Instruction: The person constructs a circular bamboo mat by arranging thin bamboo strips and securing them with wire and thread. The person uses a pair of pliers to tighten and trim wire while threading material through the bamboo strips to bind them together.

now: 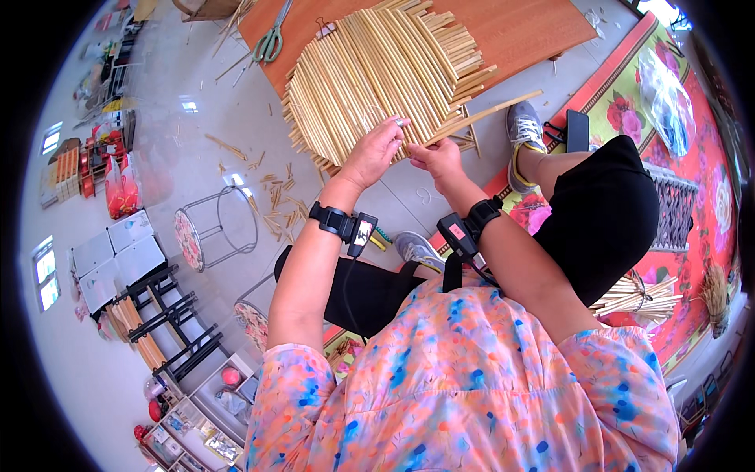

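A rounded mat of pale yellow plant stalks [362,86], laid side by side, lies partly on a reddish-brown board. My left hand [373,151] is closed at the mat's near edge, its bent fingers over the stalks; a band shows on one finger. Just to its right, my right hand [442,164] pinches at the same edge with thumb and forefinger. One long stalk [503,105] runs from beside those fingers out to the right, past the mat. The fingertips partly hide what they grip. A small black clip [325,28] sits on the mat's far left edge.
Green-handled scissors [269,46] lie on the board [527,31]. Cut stalk pieces [275,197] litter the tiled floor near a round stool [190,240]. To the right are a phone [577,130], a plastic bag [664,102], a flowered mat [629,118] and a tied stalk bundle [641,300].
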A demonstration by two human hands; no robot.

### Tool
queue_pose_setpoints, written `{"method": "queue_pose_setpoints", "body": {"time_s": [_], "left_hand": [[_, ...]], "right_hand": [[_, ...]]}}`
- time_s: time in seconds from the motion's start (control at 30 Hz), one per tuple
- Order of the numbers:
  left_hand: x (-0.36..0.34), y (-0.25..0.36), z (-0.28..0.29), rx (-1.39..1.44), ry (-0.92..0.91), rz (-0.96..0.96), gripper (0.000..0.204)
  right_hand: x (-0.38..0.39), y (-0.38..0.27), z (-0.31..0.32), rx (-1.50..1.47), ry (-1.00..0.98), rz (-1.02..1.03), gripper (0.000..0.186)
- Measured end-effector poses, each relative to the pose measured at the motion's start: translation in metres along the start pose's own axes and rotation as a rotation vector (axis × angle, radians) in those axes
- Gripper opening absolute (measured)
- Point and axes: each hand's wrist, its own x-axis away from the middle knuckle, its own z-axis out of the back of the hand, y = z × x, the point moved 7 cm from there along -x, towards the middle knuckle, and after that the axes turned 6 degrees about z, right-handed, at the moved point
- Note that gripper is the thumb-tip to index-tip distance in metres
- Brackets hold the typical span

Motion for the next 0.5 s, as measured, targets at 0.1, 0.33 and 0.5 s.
{"method": "queue_pose_setpoints", "body": {"time_s": [0.1, 0.33, 0.5], "left_hand": [[0.000, 0.000, 0.000, 0.002, 0.005, 0.005, 0.004], [0.000, 0.000, -0.001, 0.019, 0.005, 0.015, 0.005], [0.000, 0.001, -0.001, 0.005, 0.003, 0.009, 0.005]], "right_hand": [[0.003, 0.000, -0.002, 0.001, 0.008, -0.007, 0.027], [0.002, 0.011, -0.006, -0.021, -0.028, -0.116, 0.023], [-0.001, 0.013, -0.006, -0.036, 0.001, -0.059, 0.021]]}}
